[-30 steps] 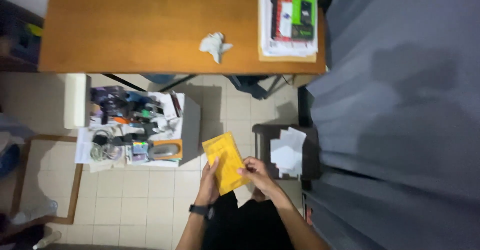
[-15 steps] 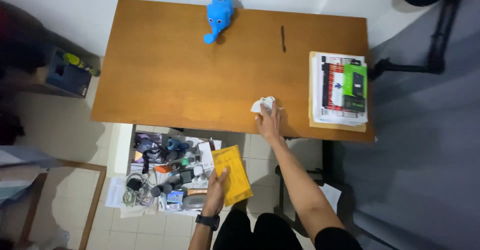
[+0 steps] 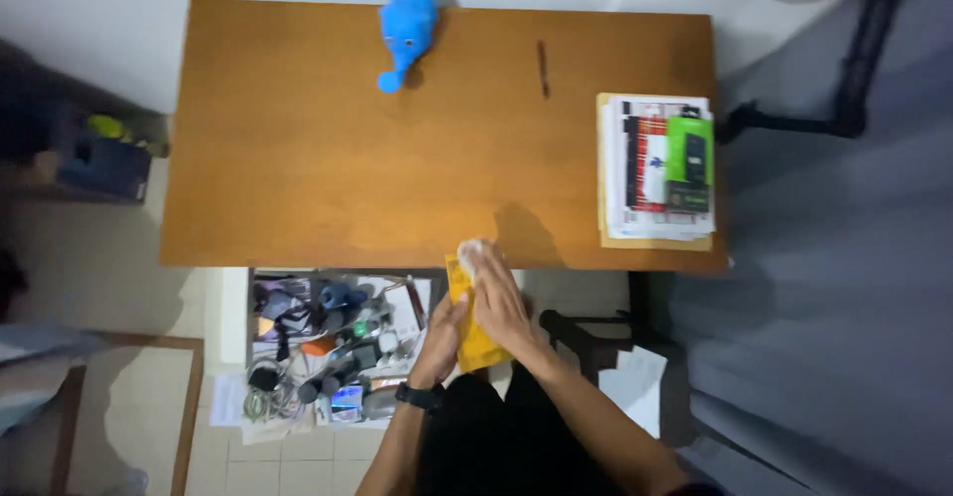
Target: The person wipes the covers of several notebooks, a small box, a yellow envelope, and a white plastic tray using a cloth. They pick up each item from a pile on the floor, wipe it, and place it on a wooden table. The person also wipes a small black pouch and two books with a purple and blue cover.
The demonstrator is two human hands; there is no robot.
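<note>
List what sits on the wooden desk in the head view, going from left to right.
blue toy elephant → dark pen → stack of papers and booklets, with a green box lying on its right part. All lie on the wooden desk.

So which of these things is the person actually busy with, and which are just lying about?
In hand:
yellow packet, held by left hand
white wad, under right hand

Lying about:
blue toy
pen
paper stack
cluttered drawer
</note>
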